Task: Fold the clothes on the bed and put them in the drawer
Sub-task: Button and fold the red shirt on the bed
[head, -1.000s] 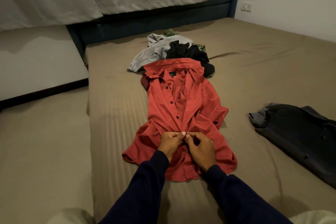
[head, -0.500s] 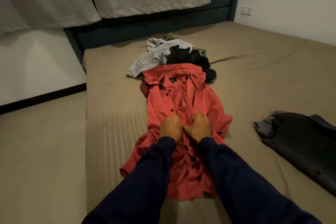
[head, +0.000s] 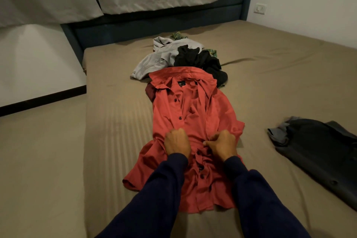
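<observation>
Red shirt (head: pixel 193 121): flat mid-bed (head: pixel 108 141), collar far.
Handling: likely light, limp, slippery; take by placket edges.
Left hand (head: pixel 177 142): curled, gripping fabric.
Right hand (head: pixel 221 144): curled, pinching placket.

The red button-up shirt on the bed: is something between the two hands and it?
Nothing visible is. The left hand and the right hand both rest directly on the red button-up shirt, fingers curled into its fabric near the button line.
</observation>
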Action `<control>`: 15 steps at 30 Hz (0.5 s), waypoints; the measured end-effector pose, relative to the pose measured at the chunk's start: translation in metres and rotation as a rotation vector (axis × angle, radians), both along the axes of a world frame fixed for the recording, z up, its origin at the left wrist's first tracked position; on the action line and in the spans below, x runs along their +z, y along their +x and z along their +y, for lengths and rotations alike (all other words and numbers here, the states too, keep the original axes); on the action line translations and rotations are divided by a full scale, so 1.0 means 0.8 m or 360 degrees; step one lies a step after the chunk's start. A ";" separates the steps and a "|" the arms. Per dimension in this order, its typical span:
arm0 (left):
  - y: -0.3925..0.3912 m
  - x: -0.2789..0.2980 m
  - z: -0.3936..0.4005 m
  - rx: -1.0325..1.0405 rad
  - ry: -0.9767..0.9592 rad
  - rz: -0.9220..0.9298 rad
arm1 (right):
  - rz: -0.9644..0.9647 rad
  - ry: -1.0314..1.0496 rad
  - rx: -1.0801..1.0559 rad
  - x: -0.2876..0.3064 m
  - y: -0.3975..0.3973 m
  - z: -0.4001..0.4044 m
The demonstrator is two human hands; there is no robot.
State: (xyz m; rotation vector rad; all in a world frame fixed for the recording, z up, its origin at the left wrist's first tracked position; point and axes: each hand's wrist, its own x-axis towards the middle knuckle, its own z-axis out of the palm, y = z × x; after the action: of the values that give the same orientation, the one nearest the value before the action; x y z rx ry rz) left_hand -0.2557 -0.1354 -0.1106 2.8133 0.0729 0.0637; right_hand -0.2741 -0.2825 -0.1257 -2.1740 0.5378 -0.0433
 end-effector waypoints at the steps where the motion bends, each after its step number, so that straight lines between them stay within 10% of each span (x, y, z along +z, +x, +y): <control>1: 0.002 -0.001 0.003 0.0019 -0.0132 -0.0005 | -0.0067 0.0147 0.0016 -0.003 -0.003 -0.003; 7: 0.005 0.019 0.008 0.0091 -0.1129 -0.0129 | -0.0570 0.0742 -0.0216 0.021 -0.017 0.009; 15: 0.005 0.042 0.000 -0.0046 -0.1311 -0.0153 | -0.0676 0.0589 -0.0087 0.051 -0.014 0.033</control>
State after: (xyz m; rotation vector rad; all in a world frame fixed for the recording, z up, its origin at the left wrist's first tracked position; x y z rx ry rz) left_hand -0.2520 -0.1354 -0.0773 1.9845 0.0261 0.1280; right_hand -0.2851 -0.2563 -0.0848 -1.7221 0.3285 -0.3951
